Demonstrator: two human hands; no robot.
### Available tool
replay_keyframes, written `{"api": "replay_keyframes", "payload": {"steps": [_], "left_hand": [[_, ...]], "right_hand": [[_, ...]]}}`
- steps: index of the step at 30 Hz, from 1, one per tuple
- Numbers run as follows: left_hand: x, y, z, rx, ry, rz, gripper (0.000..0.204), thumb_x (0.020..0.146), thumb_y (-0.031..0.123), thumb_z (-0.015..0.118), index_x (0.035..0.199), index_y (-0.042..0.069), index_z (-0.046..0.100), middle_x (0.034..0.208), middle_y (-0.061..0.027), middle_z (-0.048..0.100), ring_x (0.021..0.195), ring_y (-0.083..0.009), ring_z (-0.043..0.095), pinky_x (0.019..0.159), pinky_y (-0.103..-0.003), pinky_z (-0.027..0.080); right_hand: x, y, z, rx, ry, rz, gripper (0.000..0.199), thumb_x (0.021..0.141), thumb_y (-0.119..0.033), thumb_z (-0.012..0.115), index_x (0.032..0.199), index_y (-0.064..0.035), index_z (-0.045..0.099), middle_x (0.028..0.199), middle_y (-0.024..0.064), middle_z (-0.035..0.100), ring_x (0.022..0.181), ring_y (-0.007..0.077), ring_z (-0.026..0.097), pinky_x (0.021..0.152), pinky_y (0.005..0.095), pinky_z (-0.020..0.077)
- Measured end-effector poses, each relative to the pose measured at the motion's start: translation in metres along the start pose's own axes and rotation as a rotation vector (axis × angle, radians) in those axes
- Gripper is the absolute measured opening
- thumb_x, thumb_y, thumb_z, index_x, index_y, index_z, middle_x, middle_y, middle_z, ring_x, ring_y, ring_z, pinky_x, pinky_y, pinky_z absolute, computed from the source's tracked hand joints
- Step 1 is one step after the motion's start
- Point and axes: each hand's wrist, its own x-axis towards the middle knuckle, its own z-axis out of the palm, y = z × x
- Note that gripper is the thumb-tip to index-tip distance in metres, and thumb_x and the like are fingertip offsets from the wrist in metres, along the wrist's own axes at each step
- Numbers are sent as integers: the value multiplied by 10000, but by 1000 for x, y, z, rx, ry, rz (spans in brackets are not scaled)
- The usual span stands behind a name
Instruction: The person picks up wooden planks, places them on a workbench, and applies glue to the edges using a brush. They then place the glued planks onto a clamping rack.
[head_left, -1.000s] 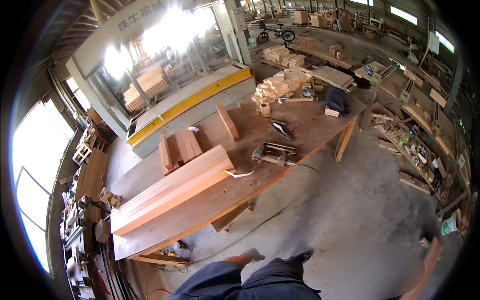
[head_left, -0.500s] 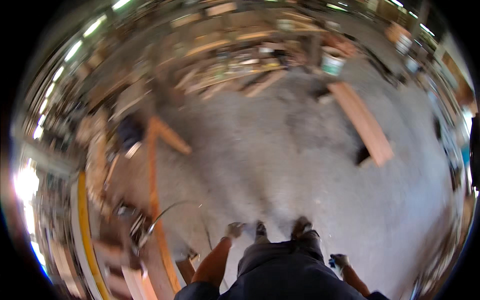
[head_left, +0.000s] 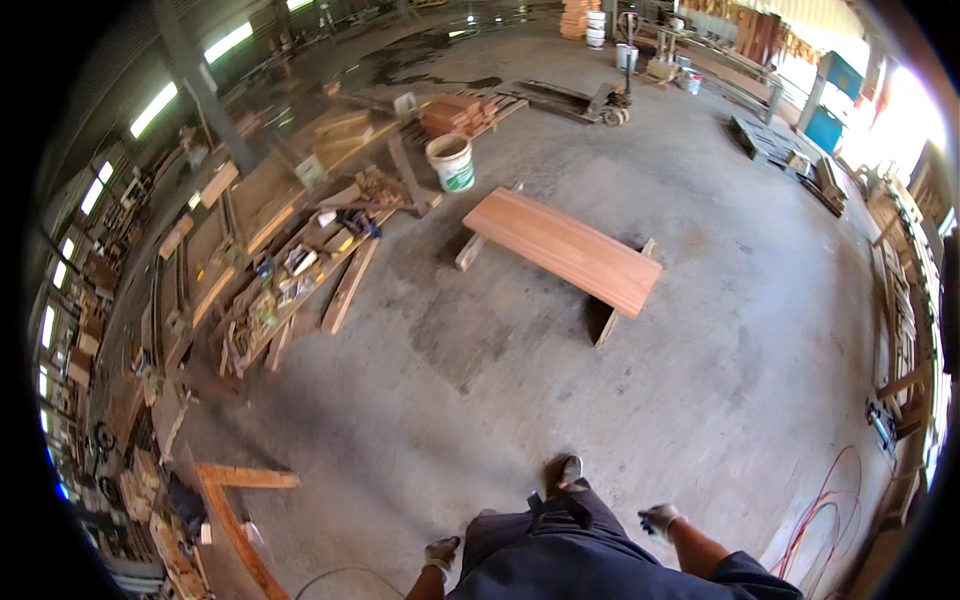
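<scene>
Both gloved hands, left hand (head_left: 441, 552) and right hand (head_left: 660, 518), hung loosely curled and empty, the plank (head_left: 563, 250) lying well ahead, its length slanting right, nearer the right hand.

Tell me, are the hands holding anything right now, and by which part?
Nothing is held. The left hand and the right hand, both gloved, hang free at the person's sides above the bare concrete floor.

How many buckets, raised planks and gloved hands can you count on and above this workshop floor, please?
White plastic bucket with green band: 1
Broad reddish wooden plank on supports: 1
Grey-gloved hands, left and right: 2
Total: 4
</scene>
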Motion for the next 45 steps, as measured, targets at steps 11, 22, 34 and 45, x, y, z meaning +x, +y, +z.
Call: {"api": "replay_keyframes", "payload": {"steps": [11,22,34,45], "left_hand": [[43,200,70,394,-69,395,247,1015,163,496,1057,53,712,895,-71,756,815,-244,726,766,-393,596],[56,368,141,1408,-323,536,353,939,412,557,1172,223,743,1222,-87,730,1122,-312,702,873,-496,569],[122,592,231,184,-230,280,396,1002,412,638,926,31,713,784,-98,743,540,-195,680,539,-358,570],[121,391,266,1366,-189,971,257,931,255,698,1095,58,690,951,-144,749,774,-234,729,648,-347,584]], "right_hand": [[51,-222,-124,376,148,-304,296,942,-291,728,1030,-9,746,815,22,709,675,122,622,610,298,508],[-15,-223,-100,132,100,146,251,925,-234,754,913,15,726,775,96,709,614,194,652,550,349,528],[101,-263,-192,426,96,97,227,952,-242,724,956,-16,710,782,72,710,626,186,660,554,333,524],[220,-337,-344,273,23,7,249,955,-259,735,1001,-15,721,826,56,717,671,159,656,589,313,521]]}}
